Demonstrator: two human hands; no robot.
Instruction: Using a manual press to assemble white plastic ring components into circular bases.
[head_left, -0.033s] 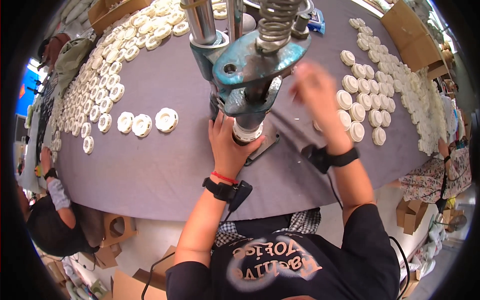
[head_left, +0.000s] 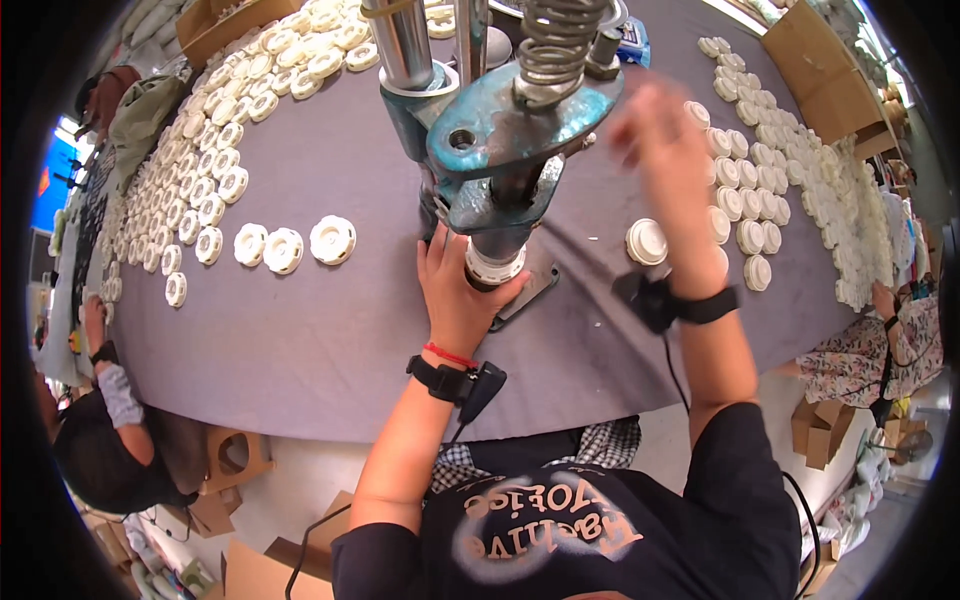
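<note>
The left hand (head_left: 452,290) is wrapped around a white cap (head_left: 493,264), thumb on one side and fingers on the other; the cap sits directly under the round metal ram (head_left: 498,240) of a press (head_left: 515,130). The press is heavy metal, its teal paint glossy and worn to bare grey at the edges, with a thick coiled spring (head_left: 556,55) and smooth, shiny columns (head_left: 405,45). The right hand (head_left: 668,150) is raised to the right of the press, fingers loosely bent; blur hides whether it pinches anything. Soft grey cloth, lightly creased, covers the surface (head_left: 330,350). To the left lie notched-rim discs (head_left: 333,240) of matte, off-white plastic; to the right, smoother round discs (head_left: 647,241) with stepped, raised centres, loosely clustered.
</note>
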